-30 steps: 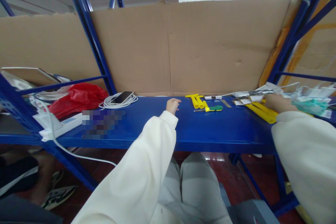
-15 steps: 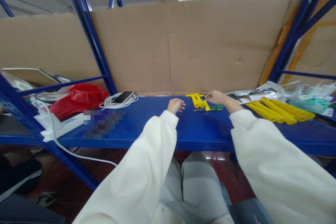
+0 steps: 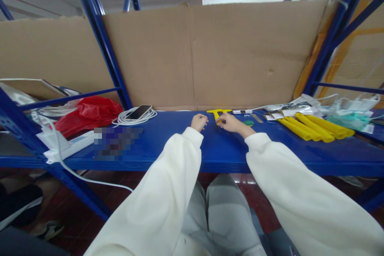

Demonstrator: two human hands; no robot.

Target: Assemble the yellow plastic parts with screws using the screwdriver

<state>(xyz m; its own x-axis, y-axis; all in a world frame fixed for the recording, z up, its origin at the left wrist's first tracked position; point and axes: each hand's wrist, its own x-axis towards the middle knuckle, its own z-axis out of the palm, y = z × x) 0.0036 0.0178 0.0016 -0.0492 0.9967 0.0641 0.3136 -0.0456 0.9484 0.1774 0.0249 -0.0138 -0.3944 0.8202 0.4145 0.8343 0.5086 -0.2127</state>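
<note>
Yellow T-shaped plastic handles [image 3: 216, 115] lie on the blue shelf [image 3: 168, 136] near the cardboard at the back. Over their right part, my right hand [image 3: 230, 122] has its fingers bent together, and what they hold, if anything, is hidden. A green screwdriver handle [image 3: 248, 123] shows its end from beneath that hand. Just left of the handles, my left hand [image 3: 199, 122] is closed with curled fingers; I cannot make out anything inside it. A thin metal blade [image 3: 257, 118] and tiny pale bits [image 3: 246, 115] lie right of the right hand.
Several yellow tubular handles [image 3: 315, 127] lie at the right beside plastic packaging [image 3: 291, 108]. On the left are a phone [image 3: 139, 112] on a coiled white cable [image 3: 120, 120], a red plastic bag [image 3: 90, 114] and a white power strip [image 3: 75, 144]. A cardboard panel [image 3: 234, 56] stands behind.
My right hand has come left and towards me, from behind the screwdriver to over it and the yellow handles. The left hand's fingers have curled in more. The thin blade is now uncovered.
</note>
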